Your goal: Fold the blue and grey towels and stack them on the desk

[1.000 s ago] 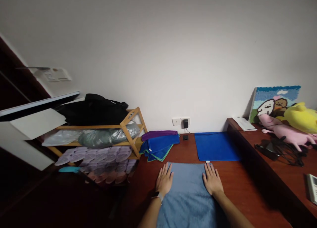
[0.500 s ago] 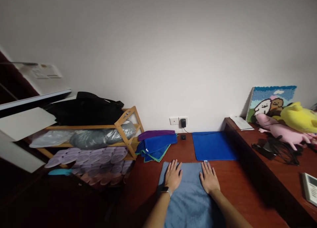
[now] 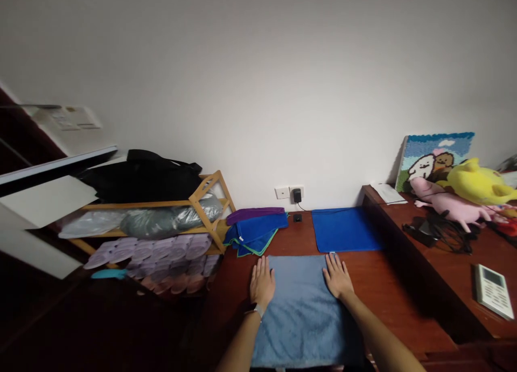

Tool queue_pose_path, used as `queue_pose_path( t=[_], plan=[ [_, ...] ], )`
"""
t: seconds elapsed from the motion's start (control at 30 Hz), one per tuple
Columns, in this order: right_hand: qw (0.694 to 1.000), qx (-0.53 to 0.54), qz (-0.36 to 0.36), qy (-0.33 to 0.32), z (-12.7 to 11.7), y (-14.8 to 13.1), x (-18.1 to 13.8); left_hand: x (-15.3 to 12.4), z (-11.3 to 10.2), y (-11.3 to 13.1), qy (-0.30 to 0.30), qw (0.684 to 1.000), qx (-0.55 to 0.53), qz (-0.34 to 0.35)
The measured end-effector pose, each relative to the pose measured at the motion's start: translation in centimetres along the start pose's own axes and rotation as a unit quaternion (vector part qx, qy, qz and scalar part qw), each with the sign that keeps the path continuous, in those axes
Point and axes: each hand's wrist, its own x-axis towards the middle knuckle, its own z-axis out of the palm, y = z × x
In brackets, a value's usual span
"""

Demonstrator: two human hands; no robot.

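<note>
A grey-blue cloth (image 3: 301, 307) lies spread on the reddish-brown table, its lower half wrinkled. My left hand (image 3: 262, 283) rests flat over the cloth's far left corner and edge, fingers stretched forward. Flat on the far right corner is my right hand (image 3: 337, 278), its fingers slightly spread. Neither hand grips anything. Just beyond them, a bright blue cloth (image 3: 345, 229) lies flat at the back right. At the back left sits a loose pile with a blue green-edged cloth (image 3: 258, 232) and a purple cloth (image 3: 254, 215).
A wooden rack (image 3: 214, 210) on the left holds a black bag (image 3: 141, 178) and several lilac slippers (image 3: 149, 248). A raised ledge on the right bears a pink plush toy (image 3: 448, 199), a yellow plush toy (image 3: 476, 181) and a calculator-like device (image 3: 493, 290). A plug (image 3: 297, 195) sits in the wall.
My left hand has slid left from the cloth's surface to its left edge. My right hand has barely moved. The view has shifted, showing more of the cloth's near end.
</note>
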Motion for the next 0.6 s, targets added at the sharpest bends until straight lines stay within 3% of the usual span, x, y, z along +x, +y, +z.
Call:
queue_pose_path(
  t=[0.1,0.2,0.27,0.33,0.43,0.6],
  plan=[
    [0.999,0.014,0.008,0.041,-0.9,0.3,-2.0,-2.7,-1.6,4.2,0.014,0.995,-0.039,0.096],
    [0.996,0.018,0.002,0.088,-0.5,0.4,-5.6,-5.4,-1.8,10.7,0.005,0.975,-0.103,0.195],
    [0.998,0.013,-0.011,0.054,0.4,0.3,-7.9,-6.7,-1.4,14.5,-0.021,0.968,-0.131,0.213],
    [1.000,0.003,-0.017,0.008,1.2,0.1,-9.5,-7.5,-1.1,16.5,-0.051,0.965,-0.142,0.215],
    [1.000,-0.012,-0.011,-0.013,1.8,-0.2,-10.3,-7.9,-0.9,15.1,-0.072,0.966,-0.136,0.210],
    [1.000,-0.009,-0.001,-0.001,1.6,-0.4,-10.1,-8.0,-1.1,5.0,-0.059,0.988,-0.068,0.123]
  ],
)
